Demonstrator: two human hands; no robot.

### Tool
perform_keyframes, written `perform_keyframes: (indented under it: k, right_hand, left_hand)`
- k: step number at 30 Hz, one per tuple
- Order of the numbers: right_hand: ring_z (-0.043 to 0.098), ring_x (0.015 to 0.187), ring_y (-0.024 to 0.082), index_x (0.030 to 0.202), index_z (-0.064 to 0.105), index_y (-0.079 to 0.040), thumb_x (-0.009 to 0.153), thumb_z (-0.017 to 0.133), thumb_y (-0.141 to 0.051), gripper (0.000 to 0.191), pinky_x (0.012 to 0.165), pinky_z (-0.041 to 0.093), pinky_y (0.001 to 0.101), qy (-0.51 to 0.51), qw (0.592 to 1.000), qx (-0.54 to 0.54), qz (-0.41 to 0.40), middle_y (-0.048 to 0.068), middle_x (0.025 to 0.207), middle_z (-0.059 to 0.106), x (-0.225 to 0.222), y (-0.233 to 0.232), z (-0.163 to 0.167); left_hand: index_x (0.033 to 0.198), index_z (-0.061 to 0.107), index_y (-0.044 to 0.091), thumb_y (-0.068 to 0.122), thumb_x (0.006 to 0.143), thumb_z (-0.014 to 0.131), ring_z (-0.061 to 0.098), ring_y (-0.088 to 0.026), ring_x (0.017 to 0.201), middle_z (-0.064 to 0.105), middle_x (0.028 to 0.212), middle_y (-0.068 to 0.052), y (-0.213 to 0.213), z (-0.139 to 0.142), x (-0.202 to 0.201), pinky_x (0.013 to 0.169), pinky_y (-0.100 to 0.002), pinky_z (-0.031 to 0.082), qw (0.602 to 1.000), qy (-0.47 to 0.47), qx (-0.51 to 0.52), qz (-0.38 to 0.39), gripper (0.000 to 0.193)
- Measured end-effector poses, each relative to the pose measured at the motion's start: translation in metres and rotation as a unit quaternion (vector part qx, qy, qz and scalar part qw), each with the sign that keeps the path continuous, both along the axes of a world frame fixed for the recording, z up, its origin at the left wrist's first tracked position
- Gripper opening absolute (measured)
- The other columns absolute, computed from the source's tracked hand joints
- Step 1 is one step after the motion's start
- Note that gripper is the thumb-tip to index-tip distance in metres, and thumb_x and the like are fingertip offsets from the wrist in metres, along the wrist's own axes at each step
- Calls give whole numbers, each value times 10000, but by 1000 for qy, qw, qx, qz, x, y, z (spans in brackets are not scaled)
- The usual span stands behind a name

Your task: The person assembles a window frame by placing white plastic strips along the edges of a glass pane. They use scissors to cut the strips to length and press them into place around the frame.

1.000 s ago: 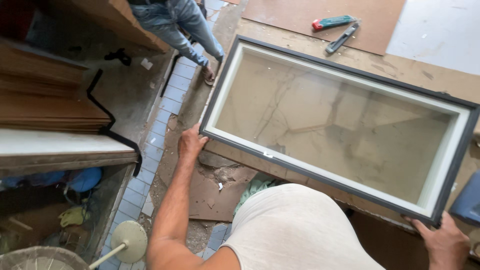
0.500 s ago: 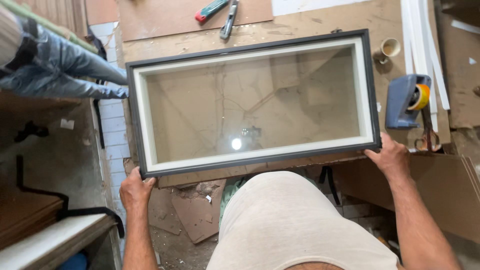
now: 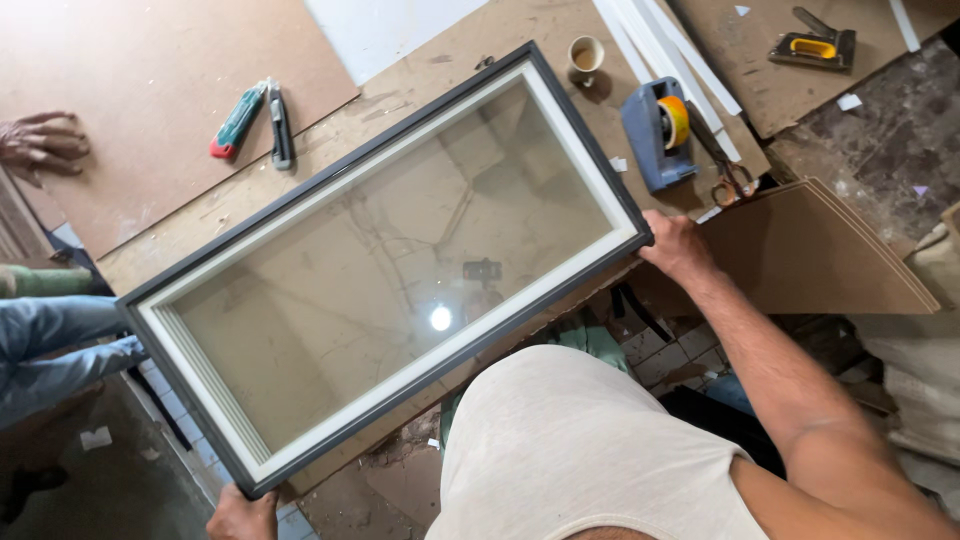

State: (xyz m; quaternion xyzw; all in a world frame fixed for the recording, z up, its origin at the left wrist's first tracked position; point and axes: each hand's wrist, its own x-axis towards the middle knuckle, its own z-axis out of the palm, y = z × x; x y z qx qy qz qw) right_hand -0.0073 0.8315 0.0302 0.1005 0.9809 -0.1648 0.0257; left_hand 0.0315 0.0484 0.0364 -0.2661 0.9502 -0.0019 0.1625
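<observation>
My framing workshop, basically: staple gun, tape dispenser, scissors, utility knife on scuffed board bench, cardboard sheets stacked, scraps on floor.

frame: a large glazed picture frame with dark outer edge and white inner border lies tilted across the tabletop, glass reflecting a bright light spot
right hand: the right hand grips the frame's corner on its own side
left hand: the left hand holds the opposite corner, only partly in view at the picture's bottom edge
beyond the right hand: blue tape dispenser, scissors, small cup, white strips, yellow staple gun
beyond the left hand: two utility knives on brown board
far left: another person's hand rests on the board
</observation>
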Motion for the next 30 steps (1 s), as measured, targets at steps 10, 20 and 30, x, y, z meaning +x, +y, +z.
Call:
perform_keyframes:
  k: [10,20,30]
  right_hand:
    - [759,833,279,1159,671,-24,773,797,-43,407,724,632,394,-56,989,-128,49,159,896,761,3,41,37]
    - [710,792,293,1087,758,-47,945,758,-325,312,664,580,419,35,983,-100,-147,144,1027,734,-38,186,63]
    - [663,946,419,1005,738,12,883,858,-299,355,800,523,514,85,987,-36,-131,224,1041,678,-97,210,27]
  left_hand:
    - [1191,685,28,277,816,863,689,-387,973,694,1095,-236,153,-28,21,809,-467,554,983,121,-19,135,484]
    - [1235,630,-47,199,846,836,662,-352,999,647,1189,-244,408,-58,110,806,-432,536,892,251,180,330,504]
    - [1192,699,-4,178,927,772,677,-203,991,721,1136,-103,412,-23,115,878,-348,540,834,358,261,328,331]
